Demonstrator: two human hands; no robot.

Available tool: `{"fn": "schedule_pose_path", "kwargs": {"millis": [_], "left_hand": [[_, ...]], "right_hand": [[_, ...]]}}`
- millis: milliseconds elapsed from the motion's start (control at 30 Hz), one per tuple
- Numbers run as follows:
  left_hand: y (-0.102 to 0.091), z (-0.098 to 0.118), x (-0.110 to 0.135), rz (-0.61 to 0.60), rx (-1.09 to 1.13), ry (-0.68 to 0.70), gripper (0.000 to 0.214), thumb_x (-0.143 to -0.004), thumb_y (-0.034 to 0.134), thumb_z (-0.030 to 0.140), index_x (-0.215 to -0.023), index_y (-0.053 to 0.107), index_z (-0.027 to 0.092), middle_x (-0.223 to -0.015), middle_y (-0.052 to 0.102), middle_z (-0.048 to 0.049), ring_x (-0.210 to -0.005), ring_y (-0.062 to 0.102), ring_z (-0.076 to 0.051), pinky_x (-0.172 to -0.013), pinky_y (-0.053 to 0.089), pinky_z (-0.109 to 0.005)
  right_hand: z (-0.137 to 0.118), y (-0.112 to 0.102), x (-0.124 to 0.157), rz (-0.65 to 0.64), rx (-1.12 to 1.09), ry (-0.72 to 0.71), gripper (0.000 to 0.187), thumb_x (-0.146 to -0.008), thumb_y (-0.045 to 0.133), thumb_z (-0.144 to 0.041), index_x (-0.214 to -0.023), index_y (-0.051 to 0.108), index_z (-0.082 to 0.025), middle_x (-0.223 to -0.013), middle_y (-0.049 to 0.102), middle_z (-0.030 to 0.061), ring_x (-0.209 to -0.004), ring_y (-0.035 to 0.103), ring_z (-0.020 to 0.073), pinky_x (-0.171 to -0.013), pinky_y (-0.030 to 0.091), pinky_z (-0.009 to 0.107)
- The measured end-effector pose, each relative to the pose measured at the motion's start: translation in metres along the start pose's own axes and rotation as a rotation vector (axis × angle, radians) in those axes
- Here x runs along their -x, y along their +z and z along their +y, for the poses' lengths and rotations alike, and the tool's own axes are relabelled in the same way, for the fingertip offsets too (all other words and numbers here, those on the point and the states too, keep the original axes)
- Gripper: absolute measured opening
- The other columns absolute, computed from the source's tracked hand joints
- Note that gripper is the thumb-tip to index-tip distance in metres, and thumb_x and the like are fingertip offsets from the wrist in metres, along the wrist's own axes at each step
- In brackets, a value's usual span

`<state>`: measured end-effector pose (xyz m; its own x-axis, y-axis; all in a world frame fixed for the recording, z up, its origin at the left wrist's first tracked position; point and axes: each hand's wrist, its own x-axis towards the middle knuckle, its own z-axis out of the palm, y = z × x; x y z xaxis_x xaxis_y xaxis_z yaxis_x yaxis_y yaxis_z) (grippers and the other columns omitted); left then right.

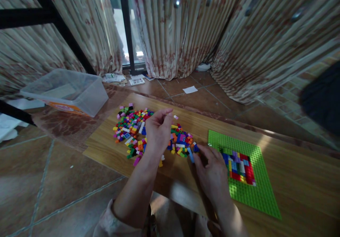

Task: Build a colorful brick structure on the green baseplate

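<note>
My left hand is raised over a pile of loose building bricks, its fingers curled in toward the thumb. Whatever is in that pinch, if anything, is hidden. At the pile's right end, my right hand has its thumb and fingertips at a long light blue brick and appears to grip it. Just right of that hand lies a green studded baseplate. It bears a block of red, blue, yellow, purple and white bricks, partly covered by my right hand.
The wooden table runs across in front of me. A clear plastic bin with an orange label stands beyond its left end. Papers and a white sheet lie on the tiled floor before striped curtains.
</note>
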<state>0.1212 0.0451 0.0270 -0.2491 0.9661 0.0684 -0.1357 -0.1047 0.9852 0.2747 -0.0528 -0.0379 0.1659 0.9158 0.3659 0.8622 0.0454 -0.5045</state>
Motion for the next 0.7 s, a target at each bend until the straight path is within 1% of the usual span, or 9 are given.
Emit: {"fn": "schedule_pose_path", "kwargs": {"millis": [100,233,333,433,600,700], "left_hand": [[0.002,-0.001,0.001,-0.013,0.011,-0.011,0.020,-0.075,0.064,0.025,-0.091,0.071,0.015,-0.061,0.059,0.0037,-0.054,0.050,-0.008,-0.052,0.039,-0.019],[0.005,-0.004,0.002,-0.034,0.016,-0.003,0.020,-0.075,0.063,0.025,-0.091,0.071,0.015,-0.063,0.062,0.0029,-0.056,0.052,-0.008,-0.052,0.039,-0.020],[0.006,-0.005,0.002,-0.052,0.016,-0.006,0.020,-0.075,0.064,0.026,-0.090,0.072,0.015,-0.063,0.062,0.0027,-0.056,0.052,-0.009,-0.052,0.039,-0.020],[0.008,-0.005,0.003,-0.064,-0.004,-0.007,0.021,-0.074,0.066,0.028,-0.090,0.072,0.016,-0.063,0.061,0.0031,-0.056,0.051,-0.009,-0.053,0.039,-0.020],[0.014,-0.005,0.007,-0.135,-0.061,-0.009,0.022,-0.075,0.066,0.029,-0.091,0.073,0.015,-0.060,0.058,0.0041,-0.053,0.049,-0.008,-0.052,0.037,-0.020],[0.019,-0.005,0.012,-0.183,-0.101,-0.014,0.021,-0.075,0.066,0.027,-0.090,0.073,0.015,-0.062,0.060,0.0031,-0.055,0.051,-0.009,-0.052,0.038,-0.020]], "right_hand": [[0.001,0.001,-0.001,-0.007,-0.020,-0.010,0.026,-0.089,0.053,-0.032,-0.106,0.067,-0.019,-0.102,0.068,0.0103,-0.095,0.058,0.0245,-0.085,0.045,0.041],[0.000,0.004,-0.004,-0.008,-0.054,0.004,0.021,-0.089,0.053,-0.028,-0.097,0.070,-0.020,-0.095,0.069,0.0083,-0.090,0.058,0.0224,-0.082,0.044,0.039],[-0.003,0.006,-0.007,0.010,-0.073,0.016,0.018,-0.088,0.053,-0.025,-0.091,0.070,-0.021,-0.092,0.069,0.0074,-0.090,0.058,0.0223,-0.084,0.044,0.039],[-0.009,0.003,-0.008,0.028,-0.123,0.042,0.016,-0.088,0.054,-0.025,-0.089,0.069,-0.021,-0.092,0.069,0.0076,-0.091,0.060,0.0223,-0.085,0.045,0.039],[-0.013,-0.012,-0.006,0.089,-0.320,0.170,0.019,-0.089,0.054,-0.030,-0.098,0.068,-0.020,-0.093,0.071,0.0057,-0.085,0.065,0.0182,-0.079,0.051,0.033],[-0.002,-0.029,-0.004,0.184,-0.400,0.218,0.019,-0.088,0.056,-0.032,-0.097,0.069,-0.021,-0.092,0.072,0.0051,-0.084,0.066,0.0175,-0.077,0.053,0.032]]}}
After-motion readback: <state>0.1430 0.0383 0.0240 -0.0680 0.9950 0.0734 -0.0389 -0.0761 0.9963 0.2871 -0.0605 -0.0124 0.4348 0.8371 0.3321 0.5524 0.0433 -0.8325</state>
